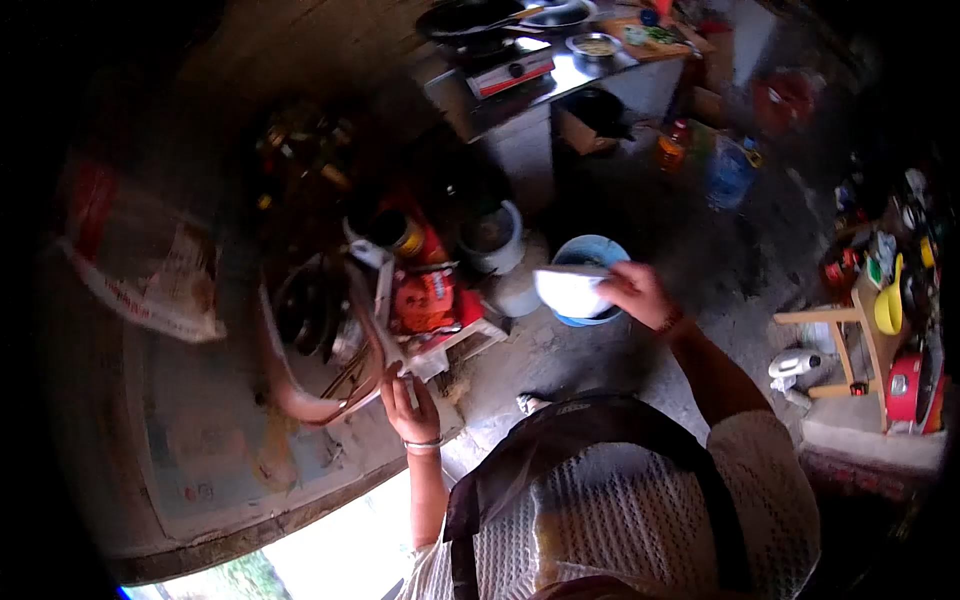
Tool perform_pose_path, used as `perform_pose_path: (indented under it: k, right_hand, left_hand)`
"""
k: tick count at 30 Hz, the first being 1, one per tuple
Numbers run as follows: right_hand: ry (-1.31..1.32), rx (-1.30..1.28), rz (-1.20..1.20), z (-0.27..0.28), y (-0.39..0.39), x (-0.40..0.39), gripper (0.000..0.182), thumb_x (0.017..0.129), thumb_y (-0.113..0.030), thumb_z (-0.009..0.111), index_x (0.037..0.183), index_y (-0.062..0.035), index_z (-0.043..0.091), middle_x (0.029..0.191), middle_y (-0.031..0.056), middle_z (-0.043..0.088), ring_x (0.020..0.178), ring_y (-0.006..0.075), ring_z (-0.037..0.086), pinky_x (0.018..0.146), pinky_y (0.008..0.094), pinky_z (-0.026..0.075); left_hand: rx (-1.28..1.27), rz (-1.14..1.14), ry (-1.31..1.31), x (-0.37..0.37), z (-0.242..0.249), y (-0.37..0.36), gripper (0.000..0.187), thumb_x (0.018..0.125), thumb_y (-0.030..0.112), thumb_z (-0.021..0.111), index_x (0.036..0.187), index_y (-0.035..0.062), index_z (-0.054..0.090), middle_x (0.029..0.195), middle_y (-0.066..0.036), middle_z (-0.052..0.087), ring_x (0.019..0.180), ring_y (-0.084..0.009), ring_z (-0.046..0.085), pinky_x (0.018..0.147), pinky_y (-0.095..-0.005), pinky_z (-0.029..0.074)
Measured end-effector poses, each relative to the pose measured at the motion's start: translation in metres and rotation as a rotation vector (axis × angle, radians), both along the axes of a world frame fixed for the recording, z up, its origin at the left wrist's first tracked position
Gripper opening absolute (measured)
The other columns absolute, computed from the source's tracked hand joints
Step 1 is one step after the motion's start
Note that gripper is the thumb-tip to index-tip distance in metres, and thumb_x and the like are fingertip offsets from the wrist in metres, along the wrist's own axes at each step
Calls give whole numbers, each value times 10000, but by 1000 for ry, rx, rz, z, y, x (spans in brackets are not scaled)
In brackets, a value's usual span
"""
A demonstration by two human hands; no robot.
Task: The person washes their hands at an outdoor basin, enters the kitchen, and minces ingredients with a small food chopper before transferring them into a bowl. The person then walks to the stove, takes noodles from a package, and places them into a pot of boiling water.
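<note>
My right hand (pixel 640 292) grips the edge of a white, flat object (pixel 575 290), which looks like a plate or bowl blurred by motion. It is above a blue bucket (pixel 592 250) on the floor. My left hand (pixel 408 405) is at the right rim of a large brownish basin (pixel 305 408), its fingers partly extended near the rim. Whether they hold anything small there is hard to see. Dark round pans or bowls (pixel 305 310) lie inside the basin. Just right of the basin is a red packet (pixel 428 300) on a low stand.
A counter (pixel 570 80) at the top bears a stove (pixel 510 70), a wok and a cutting board. Grey bucket (pixel 492 238) stands left of the blue one. Water jug (pixel 732 172) and oil bottle (pixel 672 148) are on the floor. A wooden stool (pixel 845 340) stands at the right.
</note>
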State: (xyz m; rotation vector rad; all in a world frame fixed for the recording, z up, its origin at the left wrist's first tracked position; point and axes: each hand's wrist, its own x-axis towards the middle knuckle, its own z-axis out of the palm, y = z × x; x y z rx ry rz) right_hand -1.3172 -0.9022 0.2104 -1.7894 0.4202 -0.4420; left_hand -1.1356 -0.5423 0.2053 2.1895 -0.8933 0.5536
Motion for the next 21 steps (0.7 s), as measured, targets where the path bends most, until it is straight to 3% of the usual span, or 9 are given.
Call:
perform_pose_path:
  k: [4, 7, 8, 11, 12, 13, 16, 18, 21]
  right_hand:
    - [-318, 1281, -600, -66, -37, -144, 433, 865, -412, 608, 1137, -77, 571, 1009, 87, 662, 893, 205, 648, 802, 349, 518]
    - [-237, 1598, -949, -151, -56, -268, 456, 770, -694, 540, 895, -258, 588, 669, -44, 516, 522, 128, 446, 452, 256, 366]
    - [-225, 1544, -1163, -156, -60, -295, 456, 745, -711, 555, 838, -265, 553, 620, -48, 434, 483, 117, 357, 429, 241, 295]
    - [-152, 1399, -1476, -143, -72, -349, 462, 725, -700, 595, 760, -246, 514, 548, -49, 341, 405, 99, 266, 379, 225, 218]
    - [-132, 1340, -1491, -137, -78, -364, 459, 728, -691, 601, 761, -241, 519, 550, -49, 349, 398, 98, 267, 373, 224, 216]
    - [-108, 1283, -1501, -134, -82, -376, 455, 731, -681, 607, 763, -236, 524, 553, -49, 357, 392, 97, 268, 368, 222, 213]
    - [-125, 1059, -1571, -123, -92, -390, 475, 749, -615, 641, 776, -143, 587, 577, -24, 455, 403, 91, 346, 352, 254, 242]
    - [-157, 953, -1579, -114, -106, -388, 476, 770, -589, 638, 795, -116, 605, 596, -11, 504, 407, 93, 379, 359, 262, 263]
    - [-151, 812, -1446, -82, -129, -378, 433, 798, -515, 651, 844, -85, 627, 733, 13, 591, 641, 111, 545, 548, 239, 424]
  left_hand:
    - [77, -140, 63, -48, -5, -60, 273, 811, -7, 564, 1083, -20, 551, 1110, -204, 577, 996, -355, 567, 869, -404, 458]
    - [-290, -155, 579, -64, -61, -103, 197, 815, 13, 603, 1009, -4, 633, 880, -125, 644, 737, -159, 592, 659, -274, 498]
    - [-141, -204, 193, -65, -72, -121, 124, 829, 43, 608, 939, 0, 644, 762, -113, 633, 626, -184, 575, 591, -299, 499]
    - [230, -121, 54, -83, -53, -181, 59, 849, 65, 599, 805, 27, 603, 672, -92, 609, 612, -236, 591, 566, -334, 490]
    - [39, -182, 175, -100, -42, -208, 38, 854, 56, 586, 832, 26, 579, 748, -98, 632, 667, -249, 608, 603, -342, 494]
    - [-32, -379, 168, -100, -41, -225, 222, 825, 21, 588, 1045, 24, 560, 1010, -151, 634, 875, -286, 612, 696, -353, 499]
    - [113, -482, 215, -116, -25, -267, 680, 734, -53, 611, 1357, 43, 355, 1322, -191, 467, 1210, -370, 442, 986, -414, 381]
    - [113, -533, 213, -111, -44, -288, 648, 730, -52, 619, 1329, 30, 388, 1294, -186, 494, 1201, -381, 452, 1029, -434, 333]
    - [238, -607, 167, -126, -32, -340, 579, 761, -37, 614, 1303, 21, 418, 1287, -183, 504, 1190, -364, 474, 1013, -438, 355]
